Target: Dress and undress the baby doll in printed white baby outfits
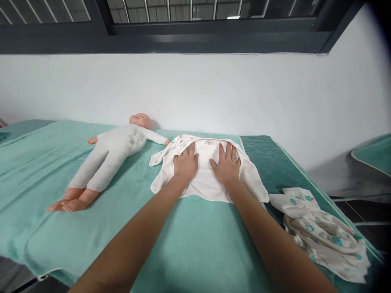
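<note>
A small white baby shirt (203, 179) lies spread on the green sheet, its plain side up, with a printed sleeve showing at its left. My left hand (186, 162) rests flat on the left part of the shirt, fingers apart and pointing at the collar edge. On the right part, my right hand (226, 163) lies flat too, its fingers spread. Neither hand grips anything. A doll (113, 148) in white cloth lies on its back to the left, one of its hands close to the printed sleeve.
Crumpled printed cloth (324, 236) lies at the right on the dark green mat (259, 158). The green sheet (128, 232) covers the bed. Behind stand a white wall (195, 93) and a dark window frame (214, 40). Another green surface (374, 154) is at the far right.
</note>
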Demonstrator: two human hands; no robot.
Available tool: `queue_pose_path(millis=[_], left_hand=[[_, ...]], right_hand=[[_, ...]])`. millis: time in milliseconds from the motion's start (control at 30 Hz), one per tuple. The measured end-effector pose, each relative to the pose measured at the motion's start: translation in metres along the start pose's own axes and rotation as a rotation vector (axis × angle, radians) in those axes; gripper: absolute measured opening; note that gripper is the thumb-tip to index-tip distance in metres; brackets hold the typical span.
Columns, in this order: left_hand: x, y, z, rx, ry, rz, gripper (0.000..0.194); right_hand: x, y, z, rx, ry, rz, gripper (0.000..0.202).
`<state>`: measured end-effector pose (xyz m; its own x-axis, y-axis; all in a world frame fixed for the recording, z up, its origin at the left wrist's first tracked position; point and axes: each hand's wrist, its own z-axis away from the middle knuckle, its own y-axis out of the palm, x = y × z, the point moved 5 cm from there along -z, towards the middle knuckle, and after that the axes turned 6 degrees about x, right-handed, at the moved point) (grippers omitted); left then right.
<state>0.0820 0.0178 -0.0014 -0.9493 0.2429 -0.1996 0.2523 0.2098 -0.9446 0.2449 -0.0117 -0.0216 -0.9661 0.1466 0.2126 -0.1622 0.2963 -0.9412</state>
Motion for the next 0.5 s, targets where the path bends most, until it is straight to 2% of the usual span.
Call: queue_pose_path(millis=[133, 400, 500], left_hand=[[0.012, 0.015, -0.01, 0.128, -0.022, 0.011, 0.06], [0.019, 0.027, -0.014, 0.233, -0.057, 0.031, 0.063], [0.019, 0.025, -0.013, 0.209, -0.094, 0.017, 0.064]], right_hand=[[-0.002, 0.011, -0.003, 0.084, 0.0, -0.004, 0.072], [-0.005, 0.021, -0.017, 0.288, -0.019, 0.02, 0.075], [-0.005, 0.017, -0.021, 0.247, -0.082, 0.065, 0.077]])
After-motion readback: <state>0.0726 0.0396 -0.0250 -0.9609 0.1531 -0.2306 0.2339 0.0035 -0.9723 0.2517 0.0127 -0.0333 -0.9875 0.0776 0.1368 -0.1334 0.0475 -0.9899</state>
